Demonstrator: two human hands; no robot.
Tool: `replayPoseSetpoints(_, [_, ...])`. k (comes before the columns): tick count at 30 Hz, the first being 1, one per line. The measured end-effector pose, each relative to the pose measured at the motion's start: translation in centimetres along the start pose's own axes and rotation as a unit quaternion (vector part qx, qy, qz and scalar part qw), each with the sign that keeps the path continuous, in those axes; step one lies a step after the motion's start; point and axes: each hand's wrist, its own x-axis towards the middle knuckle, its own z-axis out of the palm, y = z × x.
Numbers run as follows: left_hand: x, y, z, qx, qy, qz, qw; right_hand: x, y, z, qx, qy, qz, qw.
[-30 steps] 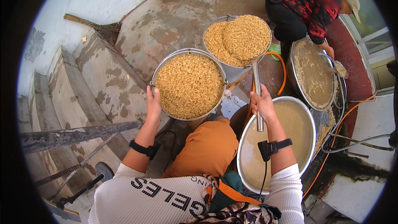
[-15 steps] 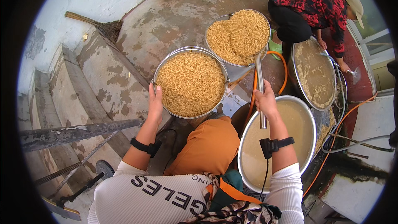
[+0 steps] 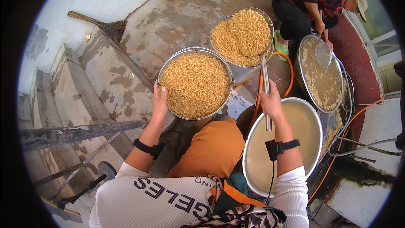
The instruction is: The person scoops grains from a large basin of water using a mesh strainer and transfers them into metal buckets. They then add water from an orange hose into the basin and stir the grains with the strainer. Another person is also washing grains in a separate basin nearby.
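Note:
My left hand (image 3: 160, 104) grips the left rim of a metal bucket (image 3: 169, 59) filled with yellowish-brown grain (image 3: 196, 85). The thumb rests at the bucket's edge, and its other fingers are mostly hidden outside. Closed round a long steel handle (image 3: 265, 76), my right hand (image 3: 271, 101) holds a scoop whose bowl is buried under heaped wet grain (image 3: 250, 31). That heap rests over a second metal bucket (image 3: 214, 46), which also contains grain. Below my right forearm stands a wide metal basin (image 3: 318, 143) of cloudy tan water.
At upper right a crouching person (image 3: 310, 0) holds a round strainer (image 3: 323, 54) over another basin (image 3: 338, 109) of water and floating grain. An orange hose (image 3: 288, 85) curves between the vessels. Concrete steps (image 3: 97, 97), a metal rail (image 3: 80, 134) and a broom (image 3: 112, 29) lie to the left.
The heap in the scoop looks narrower and merges more with the bucket's grain. The other person has swung the strainer left over the far basin. My hands hardly move.

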Motion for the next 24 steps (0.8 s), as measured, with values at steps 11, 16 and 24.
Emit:
replayPoseSetpoints(11, [0.0, -0.4, 0.0, -0.008, -0.013, 0.021, 1.000, 0.7, 1.5, -0.6, -0.020, 0.032, 0.020, 0.999])
replayPoseSetpoints(16, [-0.1, 0.0, 0.1, -0.017, -0.016, 0.011, 1.000, 1.6, 2.4, -1.1, -0.080, 0.075, 0.013, 0.994])
replayPoseSetpoints(24, [0.4, -0.9, -0.2, 0.004, -0.018, 0.022, 1.000, 1.0, 1.6, -0.6, -0.197, 0.134, -0.096, 0.966])
